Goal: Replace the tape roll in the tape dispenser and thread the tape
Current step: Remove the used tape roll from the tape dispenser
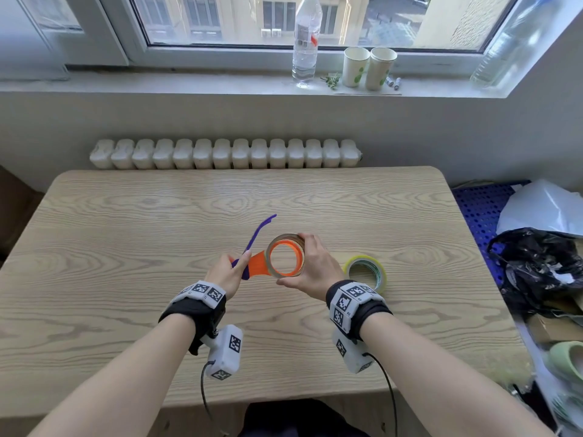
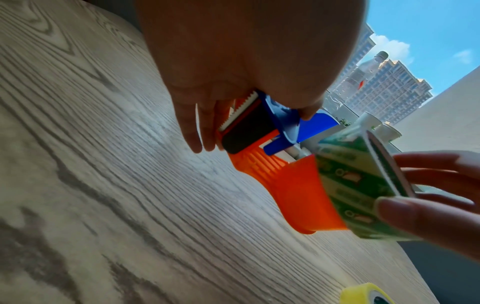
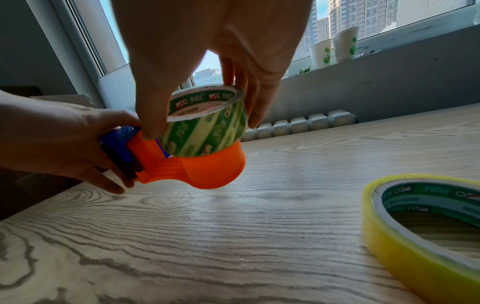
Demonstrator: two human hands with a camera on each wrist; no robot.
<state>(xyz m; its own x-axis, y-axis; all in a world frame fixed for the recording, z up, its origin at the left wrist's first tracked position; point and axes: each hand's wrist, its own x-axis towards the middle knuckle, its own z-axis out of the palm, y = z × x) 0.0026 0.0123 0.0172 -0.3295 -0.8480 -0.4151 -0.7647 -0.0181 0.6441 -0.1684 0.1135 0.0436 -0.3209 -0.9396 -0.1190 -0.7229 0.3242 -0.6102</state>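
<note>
An orange and blue tape dispenser (image 1: 262, 263) (image 2: 293, 185) (image 3: 207, 168) is held above the wooden table (image 1: 157, 222). My left hand (image 1: 227, 272) (image 2: 228, 82) (image 3: 64, 142) grips its cutter end, where a serrated blade (image 2: 236, 111) shows. A used tape roll (image 1: 285, 258) (image 2: 363, 185) (image 3: 205, 127) with a green-printed core sits partly on the dispenser's orange hub. My right hand (image 1: 312, 266) (image 3: 207, 61) pinches this roll between thumb and fingers (image 2: 415, 211). A fuller yellow tape roll (image 1: 367, 274) (image 3: 420, 230) (image 2: 363, 296) lies flat on the table to the right.
On the windowsill stand a plastic bottle (image 1: 305, 42) and two paper cups (image 1: 369, 67). A radiator (image 1: 225, 154) runs behind the table. Bags and clutter (image 1: 539, 263) sit off the table's right edge.
</note>
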